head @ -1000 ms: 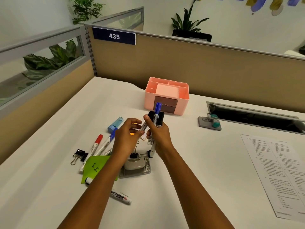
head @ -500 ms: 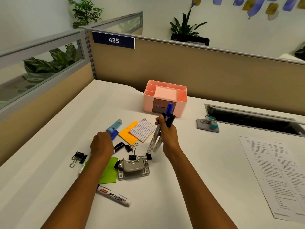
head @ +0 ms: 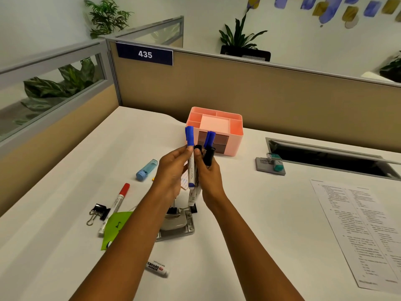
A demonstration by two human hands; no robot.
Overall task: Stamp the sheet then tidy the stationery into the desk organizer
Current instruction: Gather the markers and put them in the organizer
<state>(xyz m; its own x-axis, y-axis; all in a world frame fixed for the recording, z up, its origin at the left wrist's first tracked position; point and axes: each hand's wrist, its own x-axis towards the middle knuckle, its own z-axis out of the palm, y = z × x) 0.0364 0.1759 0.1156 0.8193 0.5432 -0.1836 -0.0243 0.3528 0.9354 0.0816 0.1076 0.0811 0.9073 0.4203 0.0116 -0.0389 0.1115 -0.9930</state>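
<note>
Midair, left hand [head: 173,170] pinches a blue-capped marker [head: 190,157] beside the marker bunch [head: 205,153] gripped in right hand [head: 211,177], pink organizer [head: 235,135] just behind, hole punch [head: 178,224], clips and red marker [head: 118,200] below, sheet [head: 355,227] far right.

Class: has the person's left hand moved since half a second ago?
Yes. The left hand rose from beside the blue lighter toward the pink organizer, carrying a blue-capped marker.

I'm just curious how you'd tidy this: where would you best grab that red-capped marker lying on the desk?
Probably at mid-barrel, coming straight down from above. The red-capped marker lies flat on the desk, so its long white barrel is exposed for a pinch across its width. Its lower end sits close to the binder clips and green note, so avoid that end.
</note>
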